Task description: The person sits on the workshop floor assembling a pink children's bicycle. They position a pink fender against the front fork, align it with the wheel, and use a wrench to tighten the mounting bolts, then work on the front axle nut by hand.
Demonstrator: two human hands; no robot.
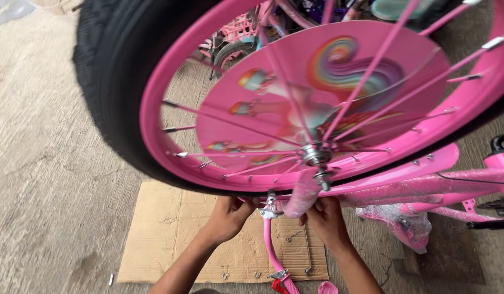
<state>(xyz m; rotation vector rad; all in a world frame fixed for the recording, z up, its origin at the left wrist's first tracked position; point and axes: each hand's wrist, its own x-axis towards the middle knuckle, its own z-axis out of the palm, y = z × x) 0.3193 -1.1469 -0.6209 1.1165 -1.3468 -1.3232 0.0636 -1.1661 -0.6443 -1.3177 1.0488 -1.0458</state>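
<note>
Head view, looking down past a pink bicycle wheel (317, 103) with a black tyre (107, 81); the wheel fills the upper frame and sits directly above both hands. Its pink spokes run to a metal hub and axle nut (319, 163), and a pink disc with a rainbow-coloured cartoon print (322, 92) sits behind the spokes. Left hand (228, 216): fingers curled up under the rim, next to a small metal fitting (270, 207) at the wheel's lowest point; the fingertips are hidden, so what it grips cannot be told. Right hand (326, 219): fingers curled, closed on the lower end of a pink fork leg (302, 196) in clear wrap, just below the axle nut. A pink mudguard (404, 166) runs rightward along the tyre, with wrapped pink frame tubes (426, 188) beneath it. A thin pink tube (269, 245) drops from the metal fitting between the two forearms. A flattened sheet of cardboard (170, 234) lies on the concrete floor (39, 163) under the hands, with a bent metal tool (308, 256) on it. No containers near the hands; a pink basket (238, 27) shows at the top behind the wheel, contents not discernible.
</note>
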